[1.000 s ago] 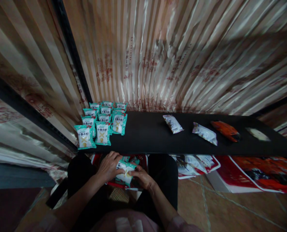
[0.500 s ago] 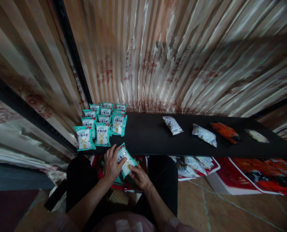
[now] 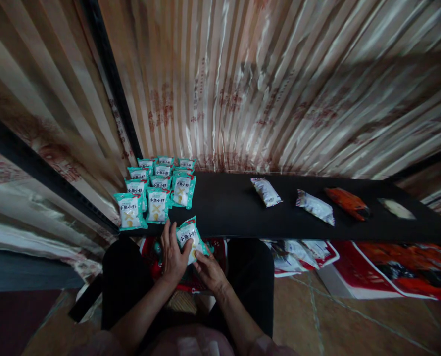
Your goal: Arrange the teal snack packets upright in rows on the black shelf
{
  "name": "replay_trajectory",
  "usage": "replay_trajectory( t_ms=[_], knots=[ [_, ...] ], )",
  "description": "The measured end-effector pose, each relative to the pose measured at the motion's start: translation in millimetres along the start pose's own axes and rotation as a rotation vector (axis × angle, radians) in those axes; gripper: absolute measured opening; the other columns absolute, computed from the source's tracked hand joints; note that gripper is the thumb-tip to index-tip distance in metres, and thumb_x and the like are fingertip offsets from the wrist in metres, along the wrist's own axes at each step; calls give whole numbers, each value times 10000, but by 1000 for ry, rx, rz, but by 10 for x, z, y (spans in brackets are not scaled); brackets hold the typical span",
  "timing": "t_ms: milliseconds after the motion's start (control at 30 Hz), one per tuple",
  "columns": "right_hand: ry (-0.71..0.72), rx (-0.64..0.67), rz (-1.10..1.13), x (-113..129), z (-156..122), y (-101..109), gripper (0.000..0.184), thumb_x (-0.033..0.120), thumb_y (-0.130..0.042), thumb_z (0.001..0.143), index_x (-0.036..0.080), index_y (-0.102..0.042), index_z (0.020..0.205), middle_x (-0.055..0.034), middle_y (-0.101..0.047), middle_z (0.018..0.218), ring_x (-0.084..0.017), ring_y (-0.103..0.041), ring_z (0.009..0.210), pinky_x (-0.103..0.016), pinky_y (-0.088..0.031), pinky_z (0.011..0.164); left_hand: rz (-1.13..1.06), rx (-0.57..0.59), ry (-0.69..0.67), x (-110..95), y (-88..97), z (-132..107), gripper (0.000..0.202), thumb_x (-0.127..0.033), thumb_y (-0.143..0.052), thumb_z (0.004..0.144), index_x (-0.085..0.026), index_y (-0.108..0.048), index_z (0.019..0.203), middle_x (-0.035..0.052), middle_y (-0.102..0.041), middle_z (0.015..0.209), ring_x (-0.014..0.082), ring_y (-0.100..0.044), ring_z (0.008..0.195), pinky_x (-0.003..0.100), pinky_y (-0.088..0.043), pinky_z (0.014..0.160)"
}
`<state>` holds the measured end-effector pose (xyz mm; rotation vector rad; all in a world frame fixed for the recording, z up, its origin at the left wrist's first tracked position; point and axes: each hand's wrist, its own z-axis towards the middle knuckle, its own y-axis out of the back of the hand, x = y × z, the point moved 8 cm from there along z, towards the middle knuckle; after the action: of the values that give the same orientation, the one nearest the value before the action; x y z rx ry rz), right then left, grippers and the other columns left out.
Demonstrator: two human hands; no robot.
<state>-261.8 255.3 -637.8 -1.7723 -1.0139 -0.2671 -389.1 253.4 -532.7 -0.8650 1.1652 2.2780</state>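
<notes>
Gripping a teal packet (image 3: 187, 240), both hands (image 3: 173, 261) (image 3: 210, 270) hover over a red basket (image 3: 156, 271) containing more.

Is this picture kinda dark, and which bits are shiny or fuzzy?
Yes, the head view is dim, the trousers nearly black; in the head view, pale glare streaks the curtain; in the head view, the far-right packet looks soft, but the held packet shows readable big print.

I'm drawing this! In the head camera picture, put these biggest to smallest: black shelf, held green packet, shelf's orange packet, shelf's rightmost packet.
1. Black shelf
2. Held green packet and orange packet: too alike to rank; the green one looks nearer the camera
3. Rightmost packet
</notes>
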Motion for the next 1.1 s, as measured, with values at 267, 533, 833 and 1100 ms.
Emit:
replay_trajectory(
  t_ms=[267,533,833,1100],
  knots=[
    [-20,-67,129,61,-82,-140,430,152,-840,510,236,-616,867,45,-719,810,-89,-657,730,-182,-522,720,-266,15,149,86,-59,-89,671,-361,-514,848,-210,-182,1411,193,-224,1460,286,-338,1308,450,-436,950],
    [23,-14,108,114,-97,-256,411,196,-819,566,244,-602,911,18,-714,904,-121,-655,855,-226,-513,789,-361,167,379,244,-246,-280,570,-384,-406,884,-151,-259,1383,187,-397,1400,245,-417,1277,425,-389,1016],
    [41,0,-22,134,-126,-257,421,275,-833,542,230,-592,885,9,-696,868,-137,-637,792,-251,-479,742,-331,181,414,303,-224,-259,569,-419,-380,876,-120,-321,1356,189,-411,1398,237,-392,1300,409,-349,1048],
    [59,-20,-228,228,-149,-195,415,397,-805,586,206,-603,895,1,-667,858,-107,-600,734,-199,-453,646,-268,202,427,328,-180,-197,551,-402,-378,873,-118,-363,1344,182,-462,1359,246,-442,1261,403,-382,1020]
  ],
)
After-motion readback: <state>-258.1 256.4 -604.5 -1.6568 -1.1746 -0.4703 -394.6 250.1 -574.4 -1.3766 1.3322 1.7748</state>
